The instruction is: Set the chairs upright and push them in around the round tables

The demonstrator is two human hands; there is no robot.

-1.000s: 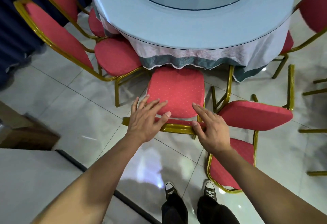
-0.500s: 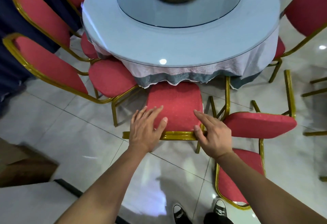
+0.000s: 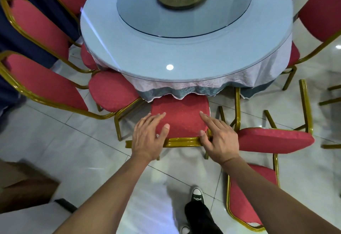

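The red chair [image 3: 180,118] with the gold frame stands directly in front of the round table [image 3: 186,49], its seat front tucked just under the hanging tablecloth [image 3: 184,87] and its gold back rail on the side away from the table. The left hand [image 3: 148,137] lies flat over the left end of that rail, fingers straight and held close together on the red cushion, thumb splayed toward the middle. The right hand [image 3: 218,137] lies over the right end of the rail, fingers straight and slightly spread, thumb tip on the gold tube; neither hand curls round the frame. Right of this chair, a tipped chair [image 3: 275,139] lies on its side on the tiled floor [image 3: 73,150], legs pointing toward the table, well short of its edge. Left of the table, two upright chairs [image 3: 110,89] sit with seats against the cloth. A glass turntable [image 3: 184,6] rests on the tabletop's centre.
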